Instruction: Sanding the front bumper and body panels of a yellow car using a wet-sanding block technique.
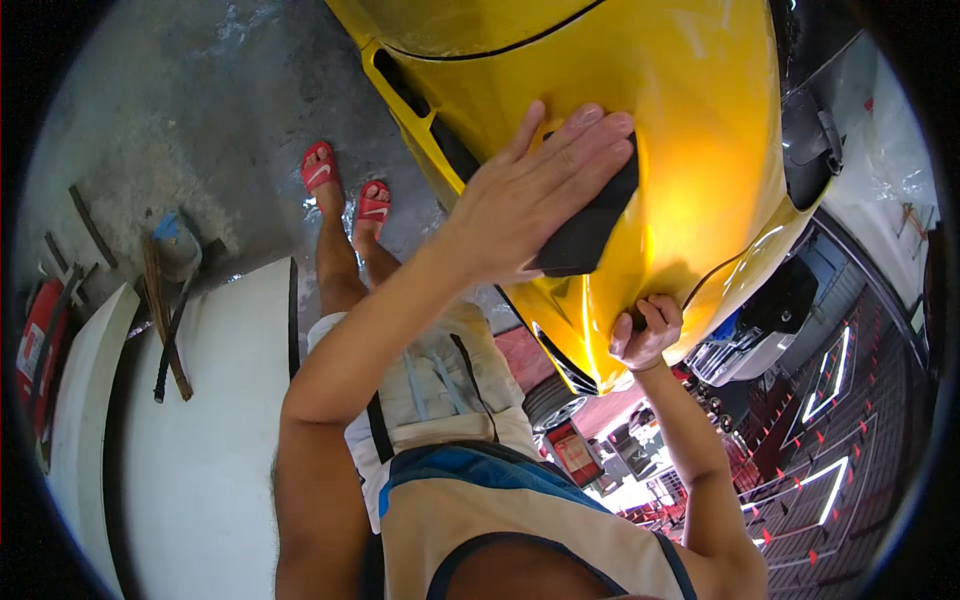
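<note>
My left hand [550,195] lies nearly flat, fingers stretched, over a black pad-like piece [592,235] against the yellow car body [690,90]. The thumb is mostly hidden at the pad's lower edge, and the palm hides the rest of it. Its fingertips look wet and shiny. Lower and to the right, my right hand [655,330] rests against the same bodywork with its fingers curled. A small dark patch shows between its thumb and fingers; I cannot tell what it is. Bright light reflects off the glossy panel between the hands.
At the left stands a large white curved panel [215,420] with dark strips on it. A red object [40,340] is beyond it. My feet wear red sandals [320,165] on the wet grey floor [240,120]. Another vehicle [745,345] and light strips [825,490] lie at the right.
</note>
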Demonstrator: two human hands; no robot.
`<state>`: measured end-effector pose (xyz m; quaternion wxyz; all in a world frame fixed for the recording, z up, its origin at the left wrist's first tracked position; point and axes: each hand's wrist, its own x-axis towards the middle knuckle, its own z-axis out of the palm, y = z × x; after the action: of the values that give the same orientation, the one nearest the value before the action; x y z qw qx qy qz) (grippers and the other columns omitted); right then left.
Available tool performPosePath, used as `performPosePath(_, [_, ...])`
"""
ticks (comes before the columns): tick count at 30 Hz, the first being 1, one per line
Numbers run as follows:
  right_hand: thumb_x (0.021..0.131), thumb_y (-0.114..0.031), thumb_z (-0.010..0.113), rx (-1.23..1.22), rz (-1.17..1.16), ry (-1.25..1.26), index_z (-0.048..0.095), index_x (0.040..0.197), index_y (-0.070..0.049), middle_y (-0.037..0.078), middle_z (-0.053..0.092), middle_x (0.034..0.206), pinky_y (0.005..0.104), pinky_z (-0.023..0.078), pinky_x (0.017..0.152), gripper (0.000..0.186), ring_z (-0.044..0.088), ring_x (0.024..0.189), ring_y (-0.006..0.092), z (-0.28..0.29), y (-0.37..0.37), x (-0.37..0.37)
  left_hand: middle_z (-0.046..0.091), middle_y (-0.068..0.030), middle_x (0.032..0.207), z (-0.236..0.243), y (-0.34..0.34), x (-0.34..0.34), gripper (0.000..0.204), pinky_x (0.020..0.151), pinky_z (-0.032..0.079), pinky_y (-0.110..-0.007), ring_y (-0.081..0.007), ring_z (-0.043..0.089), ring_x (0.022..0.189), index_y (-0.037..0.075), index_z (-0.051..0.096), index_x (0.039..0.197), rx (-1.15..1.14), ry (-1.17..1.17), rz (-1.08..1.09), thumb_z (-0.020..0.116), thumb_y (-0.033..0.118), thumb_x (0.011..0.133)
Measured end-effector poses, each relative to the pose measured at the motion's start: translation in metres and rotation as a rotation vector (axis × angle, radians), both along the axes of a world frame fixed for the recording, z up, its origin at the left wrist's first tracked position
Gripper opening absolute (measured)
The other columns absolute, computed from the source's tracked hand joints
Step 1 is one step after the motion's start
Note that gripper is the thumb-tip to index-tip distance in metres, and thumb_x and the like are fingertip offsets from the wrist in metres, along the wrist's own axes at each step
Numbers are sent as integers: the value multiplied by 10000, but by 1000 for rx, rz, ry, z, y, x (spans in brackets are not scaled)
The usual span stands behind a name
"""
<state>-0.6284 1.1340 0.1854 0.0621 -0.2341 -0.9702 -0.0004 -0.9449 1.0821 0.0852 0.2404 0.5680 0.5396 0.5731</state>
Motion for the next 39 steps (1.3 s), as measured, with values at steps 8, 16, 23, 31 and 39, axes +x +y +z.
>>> performPosePath(8, [880,-273,632,-7,-12,12,577,1069,-71,128,537,1034,420,477,703,282,579,818,297,-1,0,2,326,-228,1595,7,-13,26,724,1160,266,-593,-418,337,1467,8,318,1530,-27,-122,92,580,219,888])
performPosePath(16, [925,-300,582,-7,13,-47,561,1067,-17,170,493,1081,415,488,821,317,527,973,306,2,-3,11,352,-259,1564,13,-13,32,774,1149,284,-588,-441,361,1444,-75,336,1489,-63,-204,99,641,192,830])
performPosePath(23, [924,-298,582,-16,13,-52,549,1085,-19,173,482,1076,413,485,814,324,519,952,299,1,-2,10,323,-260,1579,14,-46,63,825,1167,259,-589,-437,311,1472,-40,351,1494,-125,-365,134,692,207,785])
performPosePath(31, [918,-297,567,4,32,-61,535,1091,-14,170,461,1111,409,480,841,333,508,983,302,0,0,17,317,-168,1613,13,-37,47,806,1192,231,-578,-364,317,1490,37,373,1515,-132,-273,58,682,149,779])
performPosePath(39, [916,-317,569,-10,9,-54,541,1074,-23,157,460,1099,409,475,854,335,503,983,292,-5,-2,14,346,15,1628,-22,-3,3,582,1204,-51,-637,-330,111,1558,175,424,1520,-78,67,-33,451,161,939])
